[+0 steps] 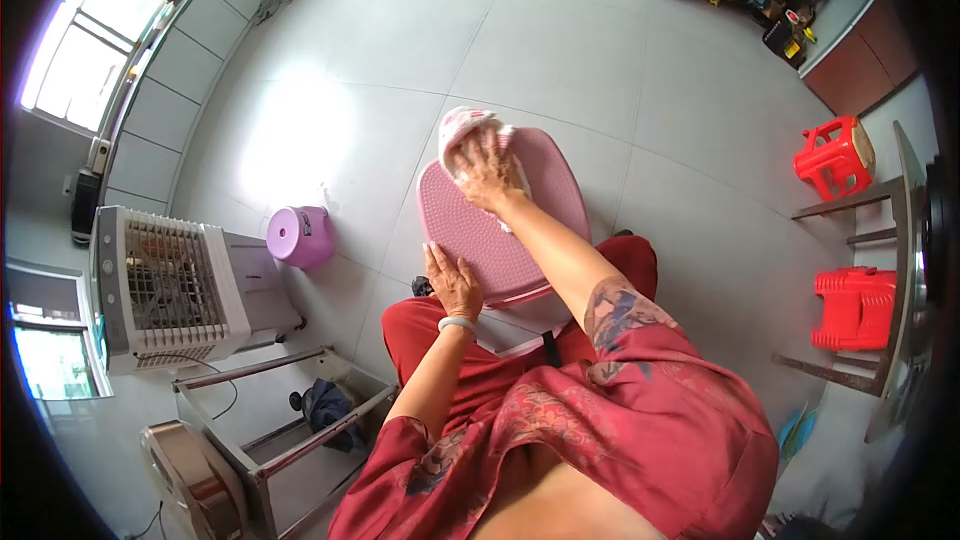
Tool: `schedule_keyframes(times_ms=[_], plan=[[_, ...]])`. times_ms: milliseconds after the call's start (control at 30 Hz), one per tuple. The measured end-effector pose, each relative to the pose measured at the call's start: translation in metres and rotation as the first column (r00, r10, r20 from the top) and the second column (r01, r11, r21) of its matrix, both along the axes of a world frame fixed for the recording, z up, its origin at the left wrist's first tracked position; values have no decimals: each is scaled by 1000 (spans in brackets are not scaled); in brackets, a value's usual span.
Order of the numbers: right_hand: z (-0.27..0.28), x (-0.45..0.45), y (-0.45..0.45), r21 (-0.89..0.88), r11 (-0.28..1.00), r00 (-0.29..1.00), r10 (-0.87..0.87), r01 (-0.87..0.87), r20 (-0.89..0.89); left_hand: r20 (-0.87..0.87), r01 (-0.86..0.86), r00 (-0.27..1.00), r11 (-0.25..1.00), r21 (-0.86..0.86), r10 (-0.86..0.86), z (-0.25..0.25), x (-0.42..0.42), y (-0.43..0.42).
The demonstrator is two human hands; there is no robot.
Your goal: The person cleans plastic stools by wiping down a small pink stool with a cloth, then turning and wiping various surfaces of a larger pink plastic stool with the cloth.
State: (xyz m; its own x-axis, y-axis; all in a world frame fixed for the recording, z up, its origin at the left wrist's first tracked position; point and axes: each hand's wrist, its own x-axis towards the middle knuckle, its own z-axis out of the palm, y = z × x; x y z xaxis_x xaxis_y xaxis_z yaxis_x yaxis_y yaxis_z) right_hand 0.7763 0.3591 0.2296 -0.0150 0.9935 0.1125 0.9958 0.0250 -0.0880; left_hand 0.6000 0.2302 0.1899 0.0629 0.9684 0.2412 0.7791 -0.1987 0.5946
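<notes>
A pink stool with a textured seat stands on the floor right in front of my knees. My right hand presses a white cloth with pink patterning onto the far part of the seat, its fingers spread over the fabric. Part of the cloth hangs past the seat's far edge. At the near left edge of the seat, my left hand rests with its fingers stretched out and holds nothing. A pale bracelet circles the left wrist.
A small purple stool stands to the left, beside a grey air cooler. Near my left side is a metal frame. Red plastic stools are at the right by a dark wooden frame. Cabinets line the far left wall.
</notes>
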Motion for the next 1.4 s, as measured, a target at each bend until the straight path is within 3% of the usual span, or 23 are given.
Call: schedule_keyframes(times_ms=[67, 133, 167, 267, 300, 400, 533, 600, 633, 700, 767, 833, 933, 1000, 1067, 1133, 1200, 1233, 1267, 1300, 1333, 1367, 1400], plan=[[50, -25, -10, -264, 944, 951, 118, -196, -285, 10, -4, 1000, 1000, -2, 4, 1, -1, 1], [17, -52, -32, -10, 909, 905, 413, -416, -102, 34, -28, 999, 1000, -10, 28, -5, -1, 0], [27, -55, -53, 3, 894, 889, 447, -449, -96, 42, -45, 998, 998, -39, 47, -8, -2, -1], [40, -50, -104, 112, 912, 879, 410, -395, -244, 170, -3, 985, 999, -49, 12, 4, 2, 0], [46, -46, -103, -10, 913, 876, 388, -407, -287, 160, -8, 987, 997, -79, 21, 1, 1, 0], [45, -45, -72, -72, 940, 912, 304, -335, -275, 66, -5, 998, 999, -37, 8, 1, -1, 0], [52, -33, -28, -224, 962, 968, 103, -156, -229, 20, -50, 998, 995, -85, 51, 2, 0, -2], [35, -13, -19, -163, 986, 985, -45, 18, -168, 0, -52, 999, 997, -54, 52, 0, 0, -1], [42, 5, -18, -244, 966, 973, -134, 86, -187, 1, -49, 999, 998, -49, 50, 1, 0, -1], [24, 41, -21, -167, 951, 936, -291, 261, -196, 8, -48, 999, 998, -33, 48, 1, 0, -2], [20, 68, -51, 85, 961, 953, -245, 262, -177, 42, -45, 998, 998, -49, 47, 5, 0, -4], [11, 73, -96, 196, 948, 964, -225, 251, -143, 75, -37, 996, 998, -45, 40, 6, 3, -2], [30, 46, -177, 22, 985, 985, -173, 173, -28, 90, -26, 995, 999, -32, 29, 4, 1, -1], [29, 25, -215, -34, 998, 996, -58, 56, -71, 76, -29, 997, 998, -48, 33, 9, 2, -3], [33, 29, -216, 12, 999, 997, 54, -53, -57, 93, -19, 995, 1000, -13, 21, 7, 2, -1], [29, 47, -181, -91, 996, 994, -9, -1, -105, 95, -13, 995, 1000, 6, 13, 4, 2, -2], [26, 60, -128, 44, 994, 992, -101, 105, -71, 78, -12, 997, 1000, 11, 11, 0, 1, -2], [28, 61, -102, 27, 987, 985, -155, 157, -81, 86, -20, 996, 1000, 4, 20, 2, 1, -2], [3, 57, -74, 157, 969, 980, -182, 192, -75, 86, -16, 996, 1000, 10, 16, 3, 2, -2], [3, 45, -55, 122, 979, 986, -162, 164, -25, 85, -13, 996, 1000, 14, 11, 3, 1, -2], [3, 34, -37, 59, 998, 934, 6, -29, 358, 84, -9, 996, 1000, 19, 7, 3, 1, -2], [2, 16, -21, 0, 1000, 996, 13, -13, 93, 95, -8, 995, 1000, 19, 6, 1, 0, -2], [22, -5, -17, -148, 985, 995, 82, -90, -63, 106, -5, 994, 1000, 21, 3, -3, 0, -1]])
